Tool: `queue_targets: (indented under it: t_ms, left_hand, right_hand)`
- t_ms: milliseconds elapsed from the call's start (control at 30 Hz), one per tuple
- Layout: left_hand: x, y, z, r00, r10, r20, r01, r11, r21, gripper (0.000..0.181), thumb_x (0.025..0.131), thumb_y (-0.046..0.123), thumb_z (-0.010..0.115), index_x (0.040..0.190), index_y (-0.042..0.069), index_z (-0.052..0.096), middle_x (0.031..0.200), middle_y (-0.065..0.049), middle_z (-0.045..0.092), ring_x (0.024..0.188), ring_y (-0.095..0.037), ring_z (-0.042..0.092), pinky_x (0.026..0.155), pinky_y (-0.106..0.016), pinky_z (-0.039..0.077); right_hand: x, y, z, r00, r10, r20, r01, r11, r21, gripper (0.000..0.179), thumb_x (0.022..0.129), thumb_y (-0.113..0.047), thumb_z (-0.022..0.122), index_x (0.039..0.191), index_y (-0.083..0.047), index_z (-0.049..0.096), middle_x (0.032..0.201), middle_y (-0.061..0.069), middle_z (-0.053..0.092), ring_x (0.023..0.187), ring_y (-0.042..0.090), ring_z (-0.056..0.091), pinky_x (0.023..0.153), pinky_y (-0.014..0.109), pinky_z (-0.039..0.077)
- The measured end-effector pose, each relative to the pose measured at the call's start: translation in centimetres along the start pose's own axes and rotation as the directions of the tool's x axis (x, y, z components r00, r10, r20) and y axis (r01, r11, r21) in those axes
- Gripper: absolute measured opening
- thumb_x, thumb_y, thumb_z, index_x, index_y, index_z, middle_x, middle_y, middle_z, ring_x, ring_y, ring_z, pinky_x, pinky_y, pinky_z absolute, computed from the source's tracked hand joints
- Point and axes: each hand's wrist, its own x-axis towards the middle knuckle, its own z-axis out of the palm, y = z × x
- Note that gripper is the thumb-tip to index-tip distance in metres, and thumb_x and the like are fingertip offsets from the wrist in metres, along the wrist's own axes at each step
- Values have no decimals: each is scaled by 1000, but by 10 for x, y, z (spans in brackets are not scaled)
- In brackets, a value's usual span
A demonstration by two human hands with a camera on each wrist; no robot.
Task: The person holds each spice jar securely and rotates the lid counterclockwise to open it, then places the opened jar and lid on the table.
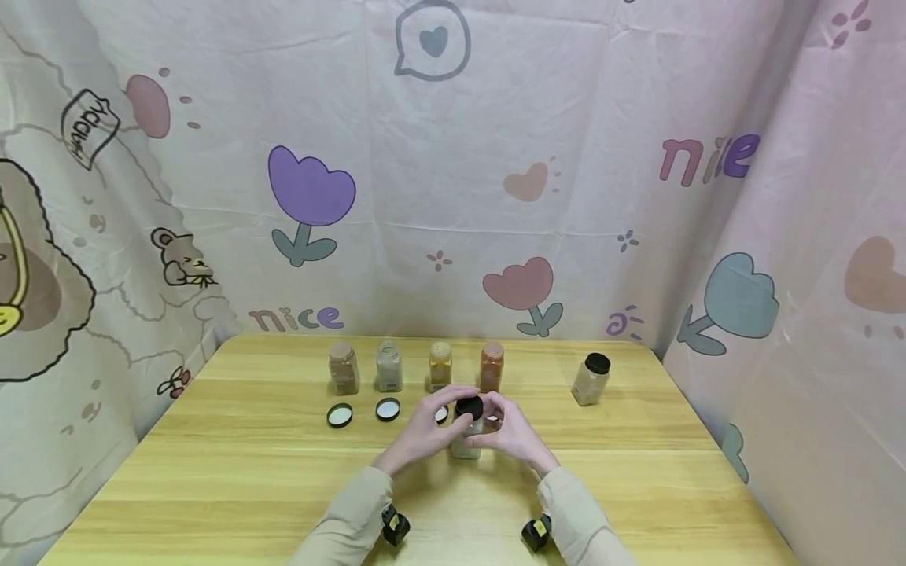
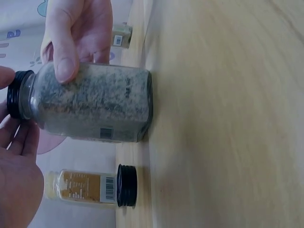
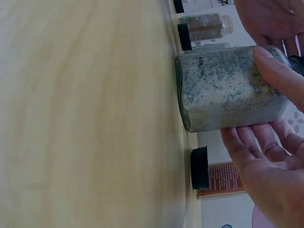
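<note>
A clear jar (image 1: 466, 448) of grey-green flaky seasoning stands upright on the table in front of the person. My left hand (image 1: 427, 427) holds its black lid (image 2: 19, 95) between thumb and fingers. The lid sits on the jar's neck; whether it is loose cannot be told. Around the jar's body my right hand (image 1: 516, 434) is curled, with the thumb on the near side and the fingers on the far side, as the right wrist view shows. Part of the jar is hidden by both hands in the head view.
Behind the hands stand lidless jars: brown (image 1: 344, 371), pale (image 1: 389, 368), yellow (image 1: 440, 367) and orange-red (image 1: 491, 367). Black lids lie before them, including a left one (image 1: 340, 415), another (image 1: 388, 409) and one by the orange-red jar (image 3: 199, 167). A black-capped jar (image 1: 591, 380) stands right.
</note>
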Motion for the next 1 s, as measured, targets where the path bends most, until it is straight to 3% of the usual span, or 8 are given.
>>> queue_targets:
  t_ms: [100,267,367,533,700,767,1000]
  left_hand:
    - [0,-1,0,999,23,-23,-23,1000,19,34,91,5,72,125,1,66,126,-13,69,121,-30,64,108,-34,54]
    - [1,-1,2,998,3,-61,0,999,38,34,90,13,76,122,4,69,122,-8,68,116,-25,63,104,-32,55]
    - [1,-1,2,998,-14,-59,15,1000,20,34,91,13,75,124,6,69,123,-10,67,117,-26,63,104,-31,54]
    - [0,1,-4,999,-43,-22,42,998,-55,39,90,3,70,129,0,65,131,-18,66,124,-35,61,108,-29,51]
    - [0,3,-8,997,-77,8,77,993,-89,40,90,2,69,130,0,65,134,-16,67,126,-37,62,108,-45,53]
    - [0,2,-7,998,-61,2,61,995,-83,38,91,4,70,128,2,66,131,-15,68,123,-35,63,104,-51,55]
    - [0,-1,-4,999,-12,-50,10,999,-31,34,91,9,74,124,5,69,124,-12,70,116,-30,65,101,-41,57]
  right_hand:
    - [0,0,0,1000,9,2,-9,1000,0,54,74,-4,87,120,2,58,109,13,64,95,10,61,91,19,55]
    - [0,1,0,1000,17,2,-17,1000,0,53,75,-5,87,119,0,58,110,11,64,96,9,61,96,25,56]
    - [1,0,-1,1000,6,4,-6,1000,2,52,75,-5,87,118,0,58,110,10,64,96,9,61,95,25,56]
    - [0,-1,-1,1000,-1,3,1,1000,7,51,75,-5,87,117,0,58,108,8,64,94,8,61,91,20,55]
    - [0,-1,-1,1000,12,1,-12,1000,13,52,74,-5,87,117,-2,59,109,7,64,95,10,61,91,19,54]
    - [0,0,-1,1000,14,2,-14,1000,13,51,75,-5,87,117,-2,59,109,7,64,95,11,61,91,19,54]
    - [0,1,0,1000,24,5,-24,1000,2,50,75,-6,87,116,-2,59,110,7,64,96,11,61,92,19,53]
